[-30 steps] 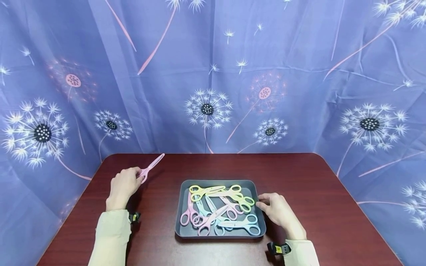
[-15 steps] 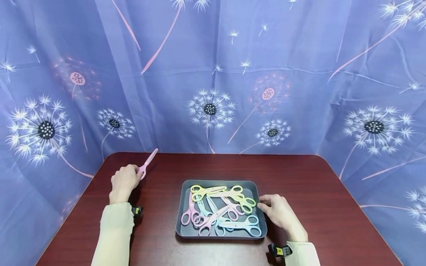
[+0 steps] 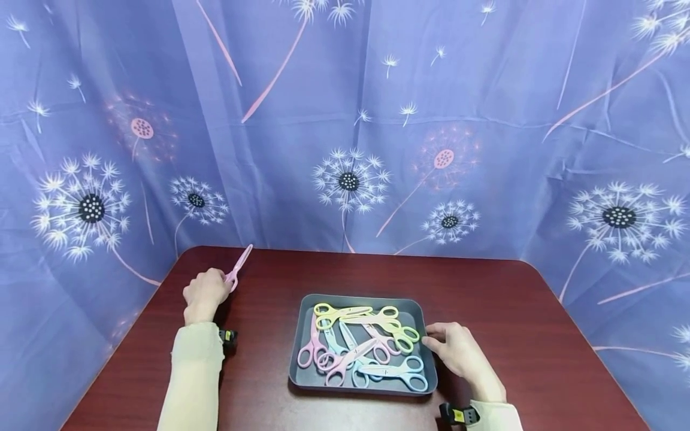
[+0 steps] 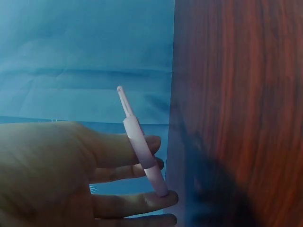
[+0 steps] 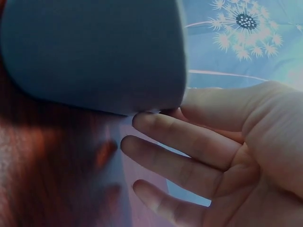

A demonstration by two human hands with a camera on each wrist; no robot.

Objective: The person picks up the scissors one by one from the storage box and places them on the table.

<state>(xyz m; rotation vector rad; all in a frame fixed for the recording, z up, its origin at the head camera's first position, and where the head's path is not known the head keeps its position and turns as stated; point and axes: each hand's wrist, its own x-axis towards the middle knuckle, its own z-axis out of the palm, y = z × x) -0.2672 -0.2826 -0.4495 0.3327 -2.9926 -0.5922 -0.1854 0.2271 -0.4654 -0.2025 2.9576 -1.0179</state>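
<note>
At the table's far left, my left hand (image 3: 206,293) holds a pair of pink scissors (image 3: 239,267) by the handles, blades pointing toward the back. In the left wrist view the scissors (image 4: 142,149) appear edge-on, pinched between thumb and fingers; part of the handles is hidden by the hand. A dark grey tray (image 3: 295,359) near the table's middle bears several pastel scissors (image 3: 393,371) in pink, yellow, green and blue, overlapping. My right hand (image 3: 458,353) touches the tray's right side, its fingers extended along the outer wall in the right wrist view.
The dark red wooden table (image 3: 253,371) has rounded far corners. A blue dandelion-print curtain (image 3: 291,131) hangs directly behind it and along both sides. Each wrist carries a small black camera, such as the right one (image 3: 458,414).
The left hand has turned the pink scissors, swinging the blade tips leftward and more toward the back. The head view has shifted slightly. The right hand keeps its place at the tray.
</note>
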